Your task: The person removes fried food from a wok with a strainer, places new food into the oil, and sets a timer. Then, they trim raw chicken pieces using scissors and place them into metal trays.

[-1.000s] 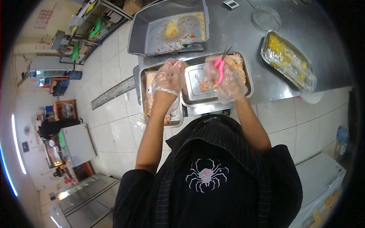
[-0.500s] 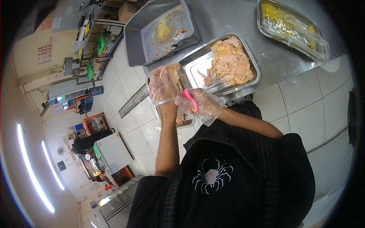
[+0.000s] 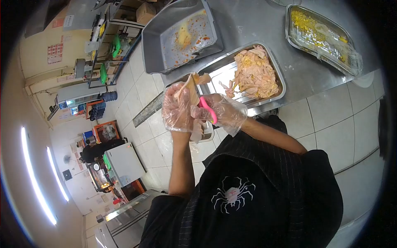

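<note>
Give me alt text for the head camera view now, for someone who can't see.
In clear gloves, the left hand holds a pale piece of meat and the right hand pink-handled scissors. On the steel table are a metal tray of piled meat, a stained grey tub and a container of yellow food.

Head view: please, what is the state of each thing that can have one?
Left grip: gloved, closed on pale meat piece
Right grip: gloved, holding pink-handled scissors
Scissors: blades hidden, open or shut unclear
Grey tub: uncovered, soiled inside
Steel tray: uncovered, meat pile at right end
Yellow-food container: clear plastic over it
Tube lights: lit
</note>
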### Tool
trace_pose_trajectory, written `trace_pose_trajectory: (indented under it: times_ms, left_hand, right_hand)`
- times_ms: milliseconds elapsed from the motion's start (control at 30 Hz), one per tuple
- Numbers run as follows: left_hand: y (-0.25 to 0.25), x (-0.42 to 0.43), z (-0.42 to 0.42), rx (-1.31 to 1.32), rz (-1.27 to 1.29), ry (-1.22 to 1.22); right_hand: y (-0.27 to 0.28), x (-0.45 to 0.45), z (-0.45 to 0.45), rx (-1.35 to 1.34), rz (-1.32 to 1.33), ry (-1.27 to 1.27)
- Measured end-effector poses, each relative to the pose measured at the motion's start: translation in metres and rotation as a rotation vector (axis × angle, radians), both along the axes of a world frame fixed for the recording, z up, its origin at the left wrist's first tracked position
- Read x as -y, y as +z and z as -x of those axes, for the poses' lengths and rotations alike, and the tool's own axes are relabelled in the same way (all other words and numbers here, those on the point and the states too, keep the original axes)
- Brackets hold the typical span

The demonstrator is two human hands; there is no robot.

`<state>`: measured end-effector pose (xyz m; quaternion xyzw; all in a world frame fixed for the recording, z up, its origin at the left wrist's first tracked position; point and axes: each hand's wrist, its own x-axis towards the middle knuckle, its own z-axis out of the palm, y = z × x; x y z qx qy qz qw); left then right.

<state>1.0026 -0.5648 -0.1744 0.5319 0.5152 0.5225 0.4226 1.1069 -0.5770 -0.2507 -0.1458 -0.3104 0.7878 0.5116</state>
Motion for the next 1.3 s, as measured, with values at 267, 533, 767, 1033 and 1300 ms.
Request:
trace_pose_trajectory:
  times_ms: [267,533,767,1033,1300]
  left_hand:
    - [0.014,0.012,0.005,0.037,0.210,-0.065]
    - [0.013,0.014,0.011,-0.067,0.210,-0.131]
    - [0.032,0.007,0.008,-0.352,0.298,-0.312]
    - [0.020,-0.006,0.037,-0.241,0.461,-0.285]
    - [-0.006,-0.009,0.028,-0.330,0.232,-0.239]
  right_hand:
    - [0.013,-0.005,-0.010,0.069,-0.119,-0.154]
    - [-0.012,-0.007,-0.018,0.075,0.015,0.066]
    - [-0.037,-0.015,0.006,-0.260,0.201,0.023]
    - [-0.034,-0.018,-0.032,0.223,0.134,-0.207]
    - [-0.032,0.040,-0.018,-0.066,0.248,0.576]
